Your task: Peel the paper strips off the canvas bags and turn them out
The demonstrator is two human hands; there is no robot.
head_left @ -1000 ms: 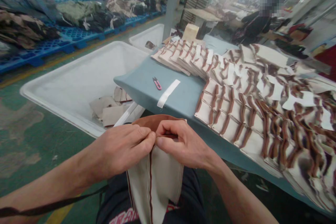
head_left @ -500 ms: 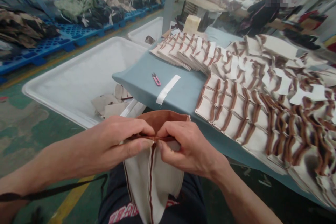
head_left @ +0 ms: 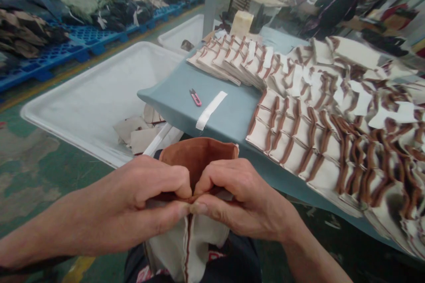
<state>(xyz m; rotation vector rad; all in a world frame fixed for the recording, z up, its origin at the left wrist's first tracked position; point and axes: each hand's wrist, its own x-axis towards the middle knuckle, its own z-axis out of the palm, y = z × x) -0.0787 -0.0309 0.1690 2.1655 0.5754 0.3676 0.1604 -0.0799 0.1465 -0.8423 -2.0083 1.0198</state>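
Both hands (head_left: 156, 199) (head_left: 239, 199) have pulled the pouch (head_left: 199, 159) mouth wider open.

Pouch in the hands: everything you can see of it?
The pouch is cream canvas-like cloth outside, rust-brown inside, with a dark brown seam down its front. Its mouth stands open towards the camera; the body hangs over the person's lap. The left hand and right hand pinch the near rim at its middle, thumbs on the cream side, fingers curled over the edge.
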